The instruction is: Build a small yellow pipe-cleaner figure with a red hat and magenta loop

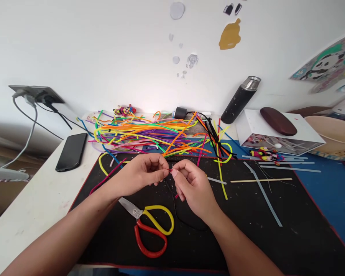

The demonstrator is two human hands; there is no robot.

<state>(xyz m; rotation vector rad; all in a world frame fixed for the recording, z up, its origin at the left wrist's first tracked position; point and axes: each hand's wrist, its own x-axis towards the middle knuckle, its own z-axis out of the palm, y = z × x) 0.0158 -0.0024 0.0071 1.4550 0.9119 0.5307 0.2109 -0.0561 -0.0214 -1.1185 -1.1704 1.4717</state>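
Note:
My left hand (146, 171) and my right hand (193, 186) meet over the black mat (201, 249). Thumb and forefinger of each are pinched on a tiny dark red piece of pipe cleaner (170, 170), mostly hidden by the fingertips. Below them lie scissors (139, 214) with one yellow and one red handle, their blade tips under my left wrist. A thin black cord (176, 212) curves across the mat beneath my right hand. Just beyond both hands spreads a large heap of coloured pipe cleaners (143, 132).
A phone (71, 152) lies on the left of the table. A black thermos (240, 101) stands by the wall, beside a white box (301, 142) with a dark red case (278, 121) on top. Glue sticks (266, 199), a wooden stick (261, 180) and a small pipe-cleaner figure (266, 154) lie at right.

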